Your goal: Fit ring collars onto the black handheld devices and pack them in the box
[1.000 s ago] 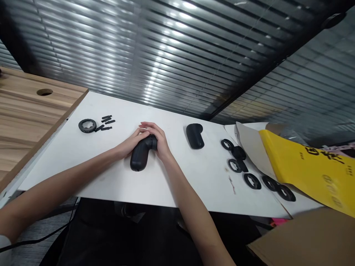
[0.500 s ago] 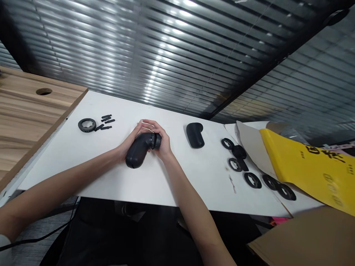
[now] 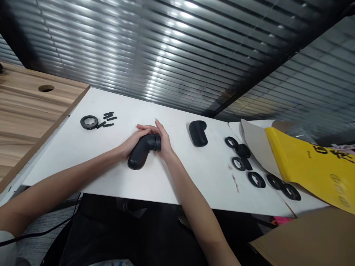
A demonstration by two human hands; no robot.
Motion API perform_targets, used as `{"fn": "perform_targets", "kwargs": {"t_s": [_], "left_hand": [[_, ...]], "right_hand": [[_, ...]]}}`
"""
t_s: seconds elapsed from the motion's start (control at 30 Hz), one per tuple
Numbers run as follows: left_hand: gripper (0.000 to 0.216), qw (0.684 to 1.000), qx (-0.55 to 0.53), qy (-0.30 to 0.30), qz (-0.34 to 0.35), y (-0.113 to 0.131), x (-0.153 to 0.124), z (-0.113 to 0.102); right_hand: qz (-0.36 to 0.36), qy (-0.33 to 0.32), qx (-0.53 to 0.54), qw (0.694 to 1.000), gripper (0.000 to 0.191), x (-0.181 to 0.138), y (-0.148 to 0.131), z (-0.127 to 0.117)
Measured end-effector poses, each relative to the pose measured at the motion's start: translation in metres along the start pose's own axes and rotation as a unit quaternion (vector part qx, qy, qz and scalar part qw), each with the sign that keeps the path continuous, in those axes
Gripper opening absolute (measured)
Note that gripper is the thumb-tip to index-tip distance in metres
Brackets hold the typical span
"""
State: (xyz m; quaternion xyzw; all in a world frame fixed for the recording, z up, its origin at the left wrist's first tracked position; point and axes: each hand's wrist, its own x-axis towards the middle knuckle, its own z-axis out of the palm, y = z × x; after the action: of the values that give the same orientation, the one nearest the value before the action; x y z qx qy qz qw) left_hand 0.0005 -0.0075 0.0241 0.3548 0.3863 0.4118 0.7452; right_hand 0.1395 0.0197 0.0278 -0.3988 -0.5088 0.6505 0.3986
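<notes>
A black bent, elbow-shaped piece is held between both hands above the white tabletop. Along its far left side, my left hand is closed around the body, fingers reaching behind it. My right hand cups the short end, palm against a black round end part; its fingers extend up over the left fingertips. The undersides of the grip are hidden. To the right lies a similar black curved piece.
On the left of the white table lie a black ring and several small black strips. Several more black rings lie on the right, near a yellow package. A slatted blind stands behind the table.
The round end part sits closer against the elbow-shaped piece, and its ribbed band shows less. My right fingers have straightened upward. The whole view has shifted slightly.
</notes>
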Motion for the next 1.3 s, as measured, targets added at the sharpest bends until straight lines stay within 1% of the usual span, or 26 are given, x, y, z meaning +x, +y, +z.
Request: {"fn": "perform_targets", "kwargs": {"t_s": [0.1,0.2,0.3,0.37,0.4,0.47,0.53,0.57,0.63,0.73,0.8,0.83,0.93,1.0,1.1,1.2,1.3], "left_hand": [[0.029,1.000,-0.004,0.008,0.006,0.000,-0.001,0.000],[0.025,0.999,-0.016,0.039,0.020,-0.002,-0.003,0.000],[0.029,0.999,-0.014,0.039,0.016,-0.003,-0.005,0.000],[0.035,0.999,-0.012,0.044,0.005,-0.004,-0.007,0.001],[0.038,0.999,-0.014,0.053,0.000,-0.004,-0.008,0.001],[0.042,0.998,-0.017,0.065,-0.003,-0.003,-0.011,0.001],[0.044,0.998,-0.018,0.060,-0.003,-0.002,-0.012,0.000],[0.046,0.998,-0.017,0.054,-0.004,-0.001,-0.012,0.000],[0.048,0.999,-0.014,0.046,-0.009,-0.001,-0.012,-0.002],[0.050,0.999,-0.012,0.042,-0.015,-0.001,-0.012,-0.004],[0.053,0.999,-0.015,0.041,-0.012,-0.002,-0.012,-0.004],[0.055,0.999,-0.017,0.039,-0.010,-0.002,-0.012,-0.004],[0.063,0.999,-0.020,0.034,-0.007,-0.001,-0.013,-0.003],[0.067,0.999,-0.021,0.036,-0.009,-0.001,-0.014,-0.002],[0.076,0.999,-0.017,0.034,-0.005,-0.002,-0.013,-0.003],[0.088,1.000,-0.010,0.029,-0.002,-0.004,-0.012,-0.004],[0.094,1.000,-0.006,0.030,-0.006,-0.005,-0.011,-0.005]], "right_hand": [[-0.005,0.007,0.009,1.000,0.063,-0.001,0.004,0.004],[-0.002,0.025,0.005,1.000,0.060,-0.005,0.003,0.009],[-0.008,0.039,0.000,0.999,0.064,-0.009,0.004,0.013],[-0.022,0.060,0.005,0.998,0.061,-0.009,0.007,0.014],[-0.032,0.084,0.009,0.996,0.056,-0.008,0.010,0.014],[-0.058,0.163,0.017,0.985,0.046,-0.006,0.017,0.013],[-0.078,0.258,0.024,0.963,0.036,-0.005,0.024,0.012],[-0.082,0.295,0.026,0.952,0.033,-0.005,0.027,0.012],[-0.082,0.331,0.025,0.940,0.028,-0.006,0.030,0.011],[-0.080,0.336,-0.005,0.938,0.028,-0.010,0.027,0.012],[-0.086,0.326,-0.037,0.941,0.030,-0.012,0.024,0.014],[-0.091,0.311,-0.050,0.945,0.033,-0.013,0.022,0.015],[-0.111,0.241,-0.078,0.961,0.043,-0.015,0.018,0.017],[-0.123,0.209,-0.097,0.965,0.047,-0.016,0.017,0.018],[-0.135,0.209,-0.115,0.962,0.046,-0.017,0.017,0.018],[-0.144,0.214,-0.109,0.960,0.044,-0.020,0.016,0.017],[-0.158,0.191,-0.094,0.964,0.043,-0.023,0.013,0.017]]}}
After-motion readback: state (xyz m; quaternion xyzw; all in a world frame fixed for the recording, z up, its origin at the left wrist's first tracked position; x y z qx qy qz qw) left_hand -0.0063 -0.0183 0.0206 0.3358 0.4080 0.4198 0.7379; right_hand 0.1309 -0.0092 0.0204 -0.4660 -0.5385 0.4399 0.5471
